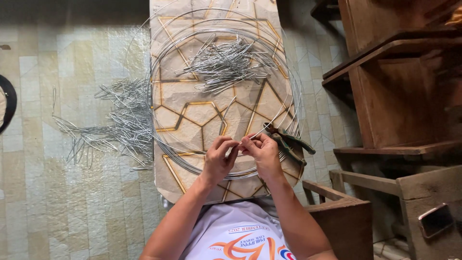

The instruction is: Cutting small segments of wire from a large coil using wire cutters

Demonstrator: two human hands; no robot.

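- Close together over the near end of the table (168,185), left hand (217,161) and right hand (262,153) pinched fingertip to fingertip on a short wire piece (239,144), apparently so both ends can be controlled at once.
- Fingers narrow on both hands, curled in around that thin wire; rest of its length hidden behind knuckles, so shape hard to judge.
- Lying flat across most of the table, a big wire coil (297,101) of several loops, its near arc passing right under the hands; probably kept there so fresh wire stays within reach.
- Inside the coil toward the far edge, a heap of bent wire pieces (226,62), seemingly parked clear of the working spot.
- Just beside the right hand, at the right edge, green-handled pliers (288,142) resting on the coil, handy for a quick grab; jaws partly masked by the hand.
- Between heap and hands, 1 loose bent wire (226,115) lying alone.
- Off the left edge, on the tiled floor (62,202), a second scattered pile of wire pieces (115,125); count impossible to tell in the tangle.
- Far end of the table cut off at the top of the view; exact number of coil loops unclear.
- At the right, wooden furniture (399,91) and a phone (435,220) on a low wooden block, both partly cropped.
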